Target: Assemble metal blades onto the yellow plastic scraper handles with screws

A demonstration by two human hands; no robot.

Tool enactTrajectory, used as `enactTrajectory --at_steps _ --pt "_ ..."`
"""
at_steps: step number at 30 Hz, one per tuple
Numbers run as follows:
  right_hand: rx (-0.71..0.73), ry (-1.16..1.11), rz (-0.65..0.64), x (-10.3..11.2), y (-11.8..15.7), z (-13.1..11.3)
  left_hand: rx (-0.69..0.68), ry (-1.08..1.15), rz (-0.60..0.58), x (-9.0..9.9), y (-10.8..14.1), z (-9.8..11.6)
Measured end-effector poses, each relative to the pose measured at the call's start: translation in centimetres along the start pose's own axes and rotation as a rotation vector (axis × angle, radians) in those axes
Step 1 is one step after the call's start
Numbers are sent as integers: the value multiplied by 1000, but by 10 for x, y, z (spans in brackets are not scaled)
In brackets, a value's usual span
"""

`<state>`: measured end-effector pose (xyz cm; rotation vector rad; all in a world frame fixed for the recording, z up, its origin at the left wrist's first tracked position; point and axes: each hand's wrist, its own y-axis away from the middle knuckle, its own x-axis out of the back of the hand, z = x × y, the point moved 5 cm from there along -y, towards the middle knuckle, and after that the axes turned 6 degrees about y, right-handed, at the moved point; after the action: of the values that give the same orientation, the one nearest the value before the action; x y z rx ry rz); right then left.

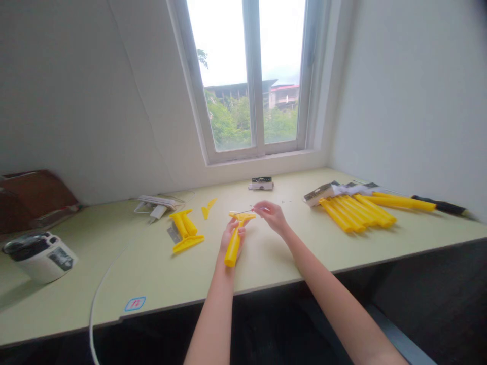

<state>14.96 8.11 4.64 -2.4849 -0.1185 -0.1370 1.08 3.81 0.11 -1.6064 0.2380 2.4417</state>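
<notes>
My left hand (227, 238) is wrapped round the handle of a yellow T-shaped scraper (232, 251), held above the table with its wide head pointing away from me. Pinched in my right hand (273, 215) is a thin dark rod (244, 211), perhaps a hex key or slim screwdriver. Its far end meets the scraper's head; the exact contact is too small to make out. Left of my hands lie more yellow scraper parts (186, 226) beside a grey metal blade (174, 233). Small yellow pieces (206, 209) rest behind them.
Several yellow tubes (352, 215) lie at the right with packaged pieces (319, 193). A small box (261, 183) is below the window, tiny parts (283, 202) nearer. At left stand a white container (43, 258) and a power strip (158, 203); a white cable (99, 289) crosses the table edge.
</notes>
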Motion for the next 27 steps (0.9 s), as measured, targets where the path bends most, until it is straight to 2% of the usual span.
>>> enactTrajectory --at_steps 16,27 --pt "-60 182 65 5 -1 8 21 -4 13 2 -1 -1" --pt "-131 79 82 5 -2 3 18 22 23 1 0 -1"
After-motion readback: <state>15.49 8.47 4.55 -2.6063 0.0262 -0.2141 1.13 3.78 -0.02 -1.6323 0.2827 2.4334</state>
